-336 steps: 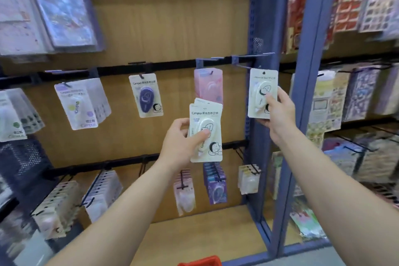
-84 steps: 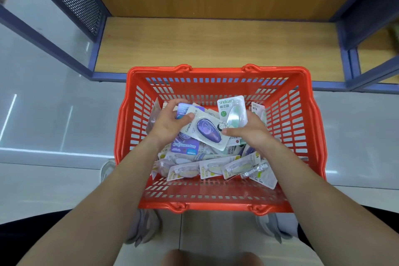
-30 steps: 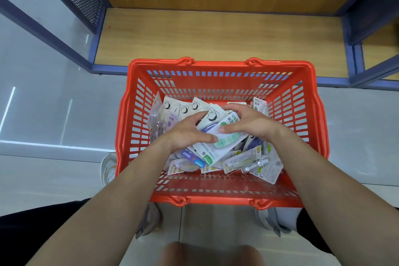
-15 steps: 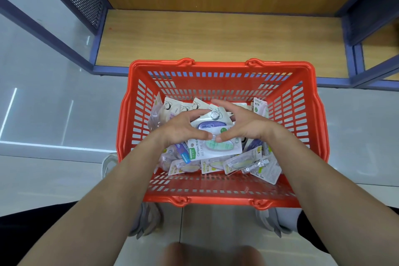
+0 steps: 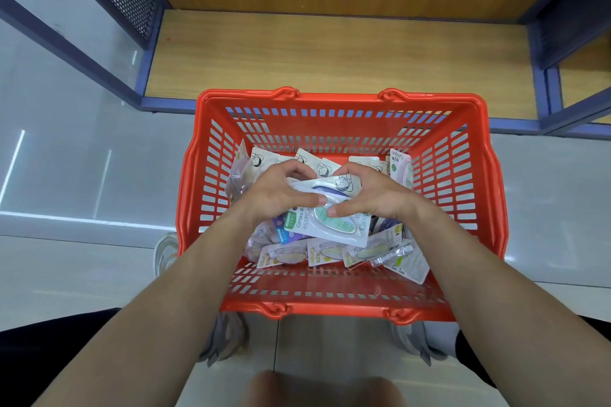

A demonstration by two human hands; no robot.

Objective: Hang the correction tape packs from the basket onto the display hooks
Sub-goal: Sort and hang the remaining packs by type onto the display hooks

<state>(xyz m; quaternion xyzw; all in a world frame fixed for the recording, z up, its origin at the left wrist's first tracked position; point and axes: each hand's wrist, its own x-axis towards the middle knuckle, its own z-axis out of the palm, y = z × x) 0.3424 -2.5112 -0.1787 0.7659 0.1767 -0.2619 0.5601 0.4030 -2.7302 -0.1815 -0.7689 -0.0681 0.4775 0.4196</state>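
Both hands are reaching into the red basket (image 5: 330,99), which is standing on the grey floor (image 5: 66,175) just near the low wooden shelf (image 5: 330,53). The left hand (image 5: 277,195) and right hand (image 5: 373,195) are holding the same small stack of packs between them, above the middle of the basket. Each grip is closing on the stack, thumb pressing on top and fingers curling over the far edge. The green correction tape pack (image 5: 330,228) is lying uppermost: a white card printed "Campus", with a pale green checked oval dispenser under a clear blister. The purple correction tape pack (image 5: 330,190) is showing beneath it, with a cartoon figure at its far corner. Loose packs (image 5: 287,256) with yellowish dispensers are lying along the basket's near side.
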